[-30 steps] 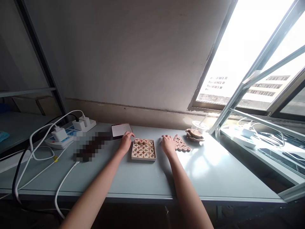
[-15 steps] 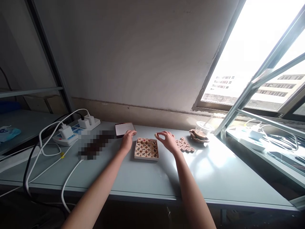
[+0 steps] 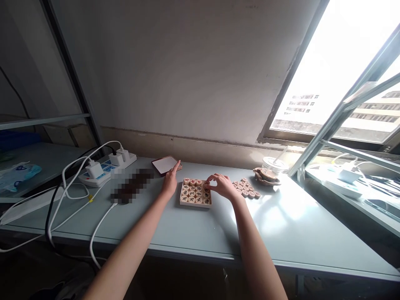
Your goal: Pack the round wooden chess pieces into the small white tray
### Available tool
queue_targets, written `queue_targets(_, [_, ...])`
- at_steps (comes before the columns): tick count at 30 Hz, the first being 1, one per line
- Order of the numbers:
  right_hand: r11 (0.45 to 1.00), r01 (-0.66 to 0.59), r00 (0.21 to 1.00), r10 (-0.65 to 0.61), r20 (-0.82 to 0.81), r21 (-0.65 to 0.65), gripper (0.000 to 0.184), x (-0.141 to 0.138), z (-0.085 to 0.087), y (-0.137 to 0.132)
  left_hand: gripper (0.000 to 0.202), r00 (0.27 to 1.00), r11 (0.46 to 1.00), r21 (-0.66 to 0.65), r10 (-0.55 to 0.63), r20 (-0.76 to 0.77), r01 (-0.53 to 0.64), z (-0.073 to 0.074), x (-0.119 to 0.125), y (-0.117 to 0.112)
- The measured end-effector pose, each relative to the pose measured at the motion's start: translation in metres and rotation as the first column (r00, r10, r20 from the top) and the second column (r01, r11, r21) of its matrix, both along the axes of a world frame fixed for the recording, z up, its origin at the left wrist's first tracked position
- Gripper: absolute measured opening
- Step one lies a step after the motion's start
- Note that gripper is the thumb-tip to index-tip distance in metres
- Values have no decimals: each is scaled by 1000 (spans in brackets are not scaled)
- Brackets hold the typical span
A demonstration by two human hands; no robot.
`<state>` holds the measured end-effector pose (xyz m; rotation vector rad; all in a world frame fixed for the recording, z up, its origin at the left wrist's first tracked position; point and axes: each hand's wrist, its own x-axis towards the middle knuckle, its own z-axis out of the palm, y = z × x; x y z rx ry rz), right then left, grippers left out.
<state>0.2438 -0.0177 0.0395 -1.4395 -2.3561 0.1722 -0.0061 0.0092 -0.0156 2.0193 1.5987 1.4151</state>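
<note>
A shallow square box (image 3: 195, 205) sits on the desk, filled with rows of round wooden Chinese chess pieces (image 3: 191, 193) bearing red or black characters. My right hand (image 3: 221, 186) is at the box's far right corner, thumb and forefinger closed around a chess piece (image 3: 206, 183) there. To the left of the box, my left hand (image 3: 170, 184) is open with its fingers stretched forward. It overlaps the right side of the box lid (image 3: 165, 165); whether it presses on the lid I cannot tell. More loose chess pieces (image 3: 245, 188) with red characters lie right of my right hand.
A clear plastic cup (image 3: 274, 166) with a straw stands in a brown holder (image 3: 265, 178) at the back right. At the left are a white power strip (image 3: 101, 177) with plugs, looping cables, and a blurred dark item (image 3: 133, 186). Metal frame posts rise on both sides.
My right hand has brought a chess piece down to the box's far right corner. My left hand's fingers have stretched out, and the lid has turned. The view has shifted slightly.
</note>
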Motion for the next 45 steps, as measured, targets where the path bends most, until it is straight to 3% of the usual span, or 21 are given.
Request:
queue_targets(6, [996, 41, 999, -42, 14, 75, 31, -5, -1, 1, 64, 999, 1000, 20, -7, 35, 6, -3, -1, 3])
queue_targets(12, [998, 44, 999, -44, -1, 36, 35, -4, -5, 3, 54, 998, 999, 44, -9, -58, 12, -3, -1, 3])
queue_targets(19, [1000, 16, 1000, -15, -16, 9, 28, -5, -3, 3, 52, 990, 988, 80, 136, -36, -132, -1, -2, 3])
queue_targets(22, [999, 13, 995, -18, -101, -47, 36, -2, -2, 3, 49, 994, 991, 85, 105, -27, -102, 1, -3, 2])
queue_targets(24, [993, 104, 984, -110, -140, -46, 45, 4, -5, 6, 41, 993, 988, 106, 116, -11, -114, 5, -2, 0])
queue_targets(26, [951, 310, 947, -308, -94, 5, 50, 13, -11, 10, 26, 988, 981, 120, 152, -9, -149, 11, -1, -4])
queue_targets(29, [785, 617, 785, -619, 35, 60, 58, 26, -23, 19, 13, 968, 974, 48, 225, -114, -221, 22, 4, -14])
queue_targets(31, [703, 711, 699, -707, 108, -2, 63, 32, -31, 23, 26, 946, 964, -89, 226, -231, -252, 28, 8, -21])
queue_targets(33, [683, 726, 685, -711, 158, -74, 65, 34, -35, 26, 38, 929, 951, -218, 136, -345, -221, 31, 10, -26])
queue_targets(38, [800, 588, 807, -569, 161, -122, 55, 21, -32, 22, 45, 885, 947, -320, -156, -439, 9, 32, 5, -31])
queue_targets(42, [908, 405, 912, -392, 117, -112, 48, 2, -26, 14, 36, 884, 924, -376, -236, -404, 75, 32, -1, -32])
queue_targets(45, [944, 327, 942, -329, 71, 32, 41, -9, -24, 12, 32, 894, 907, -411, -256, -368, 91, 33, 0, -31])
